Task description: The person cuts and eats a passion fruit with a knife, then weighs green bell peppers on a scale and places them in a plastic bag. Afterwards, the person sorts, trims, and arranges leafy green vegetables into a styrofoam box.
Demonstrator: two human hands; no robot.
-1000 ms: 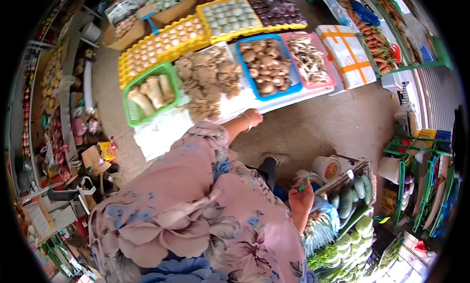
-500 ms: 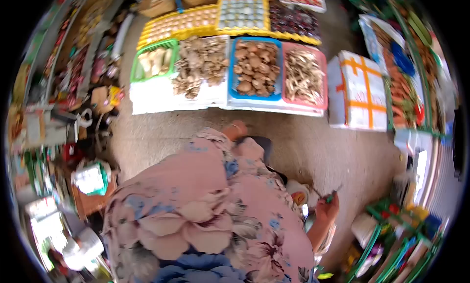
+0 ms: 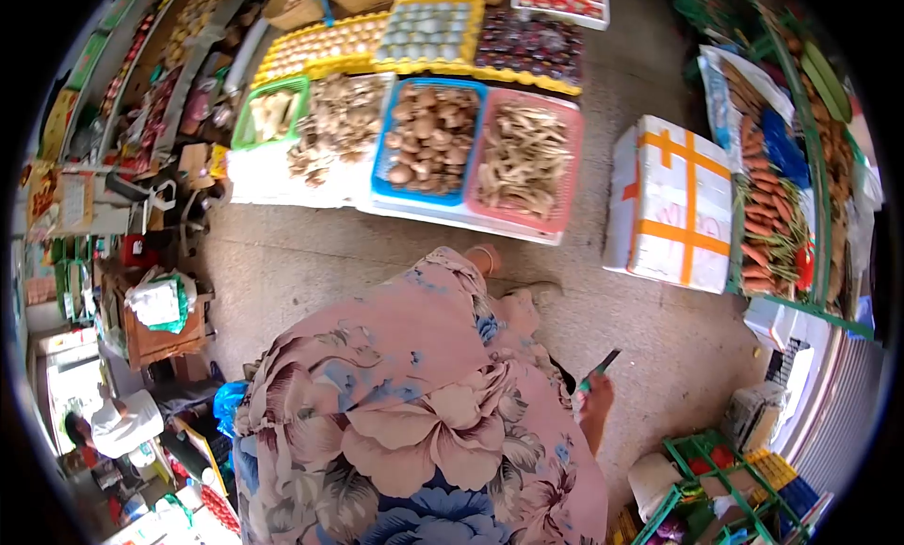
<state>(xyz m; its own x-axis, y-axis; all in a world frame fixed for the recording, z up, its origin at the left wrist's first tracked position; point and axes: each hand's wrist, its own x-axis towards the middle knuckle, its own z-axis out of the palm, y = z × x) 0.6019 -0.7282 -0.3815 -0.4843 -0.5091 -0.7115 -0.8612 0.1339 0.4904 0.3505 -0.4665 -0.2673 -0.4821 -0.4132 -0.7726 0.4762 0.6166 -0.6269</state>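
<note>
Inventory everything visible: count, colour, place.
White-covered table: one, white, upper centre
Plastic mushroom baskets: three, green, blue, pink, on table
Loose mushrooms: one pile, brown, left of blue basket
Egg trays: at least two, yellow, behind mushrooms
Taped rectangular box: one, white-orange, right of table
Carrots: many, orange, right side
Shelf goods: uncountable, mixed, left
White-clad person: one, lower left
Green-handled knife: one, dark-bladed, lower right
Floral garment: one, pink, bottom centre
Left hand: one, bare, near table
Right hand: one, bare, holding knife
</note>
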